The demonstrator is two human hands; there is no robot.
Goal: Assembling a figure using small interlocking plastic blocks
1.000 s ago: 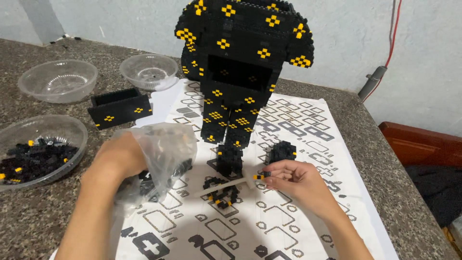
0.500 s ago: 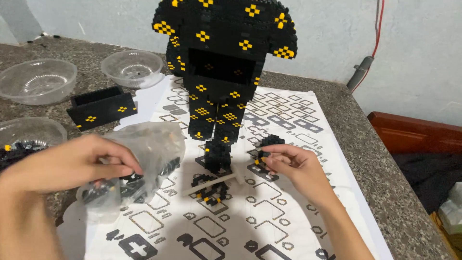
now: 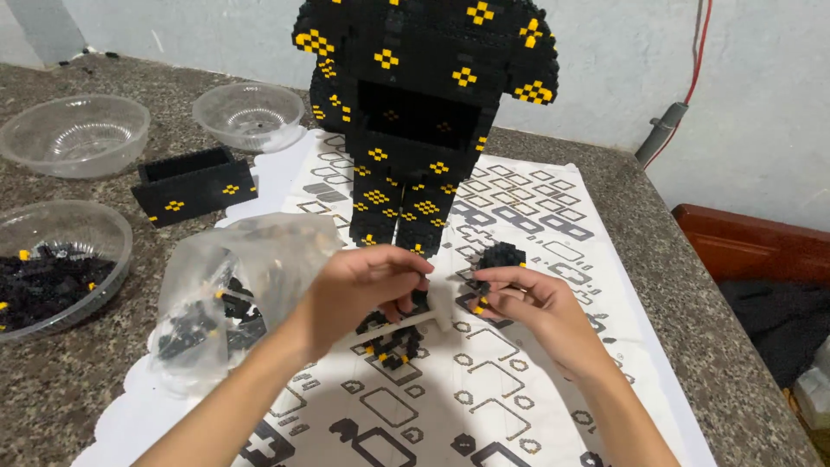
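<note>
We have both hands low over the printed instruction sheet (image 3: 519, 398), right in front of the big black brick figure with yellow dots (image 3: 424, 112) that stands upright at the far end of it. Our left hand (image 3: 363, 290) is curled, fingertips pinched down on a small black-and-yellow brick assembly (image 3: 393, 342) that sits on the sheet beneath it. Our right hand (image 3: 532, 307) is closed narrow around a few small black and yellow bricks (image 3: 478, 303), held just beside the left hand's fingertips. Just behind the right hand, a small black brick clump (image 3: 501, 256) rests on the sheet. Left of our forearm lies a clear plastic bag (image 3: 233, 285) with loose black pieces inside. Further left on the speckled surface (image 3: 692, 285), a clear bowl of black bricks (image 3: 56, 264); beyond it a black open-topped brick box (image 3: 194, 183) and two clear bowls (image 3: 73, 134).
</note>
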